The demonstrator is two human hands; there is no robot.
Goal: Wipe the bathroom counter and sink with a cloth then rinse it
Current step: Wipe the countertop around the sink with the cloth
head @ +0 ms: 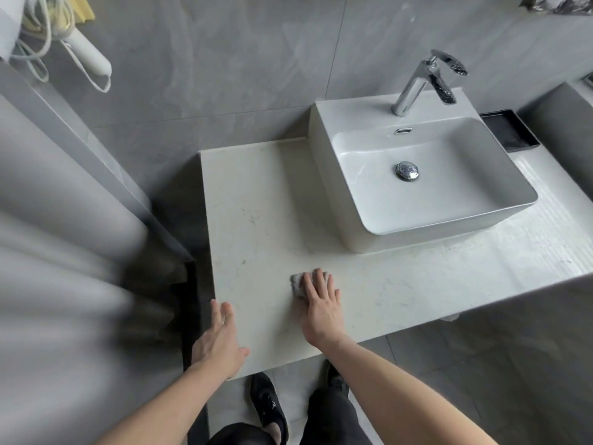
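On the pale counter (272, 203), near its front edge: one small grey cloth (298, 284), bunched, lay flat under the right hand (321, 303). That hand's fingers (316, 281) were straight and spread, pressing down on the cloth rather than curled round it. Left hand (221, 342): rested at the counter's front left corner, fingers straight and released, holding nothing, well apart from the cloth. White rectangular vessel sink (426, 178): stood on the counter behind and to the right of the cloth, not touching it; chrome drain plug (407, 170) at basin centre. Chrome tap (423, 81): upright on the sink's back ledge. Black tray (510, 130): just beside the sink's right rear. Grey tiled wall (224, 59) behind.
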